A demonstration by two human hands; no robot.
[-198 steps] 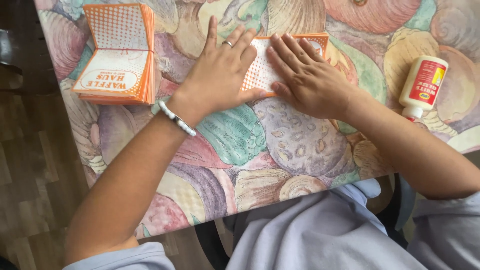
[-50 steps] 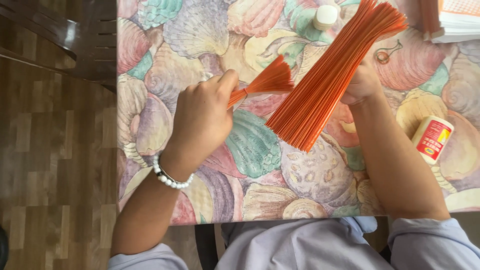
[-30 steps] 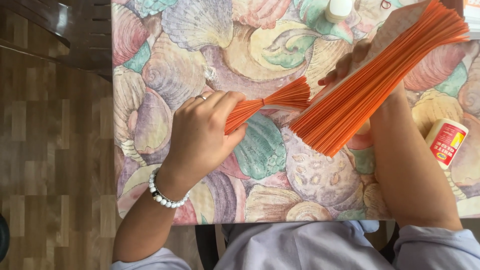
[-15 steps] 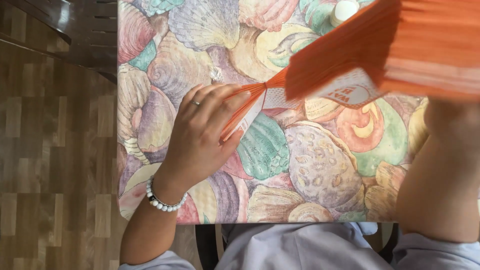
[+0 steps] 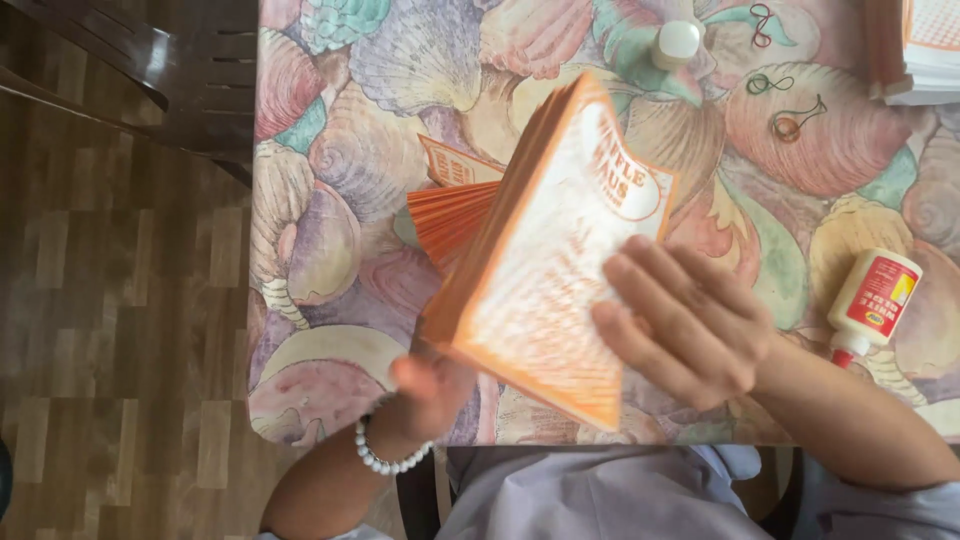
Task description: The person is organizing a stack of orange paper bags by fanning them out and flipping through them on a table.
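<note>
A thick stack of orange-edged printed paper sheets (image 5: pixel 560 270) is lifted and tilted above the shell-patterned tablecloth (image 5: pixel 330 250). My left hand (image 5: pixel 430 385), with a white bead bracelet on the wrist, grips the stack's lower left corner from underneath. My right hand (image 5: pixel 685 325) lies flat with spread fingers on the stack's top face, near its right edge. A smaller fan of orange sheets (image 5: pixel 445 215) lies on the table just behind the stack, partly hidden by it.
A white glue bottle with a red label (image 5: pixel 870 300) lies at the right. A white cap (image 5: pixel 677 43) and some rubber bands (image 5: pixel 785 105) are at the far side. Another stack of sheets (image 5: pixel 925 45) sits top right. A dark chair (image 5: pixel 170 80) stands left.
The sheets, earlier held spread as a long fan in both hands, are now gathered into a closed stack turned face up. My right hand has moved onto its top.
</note>
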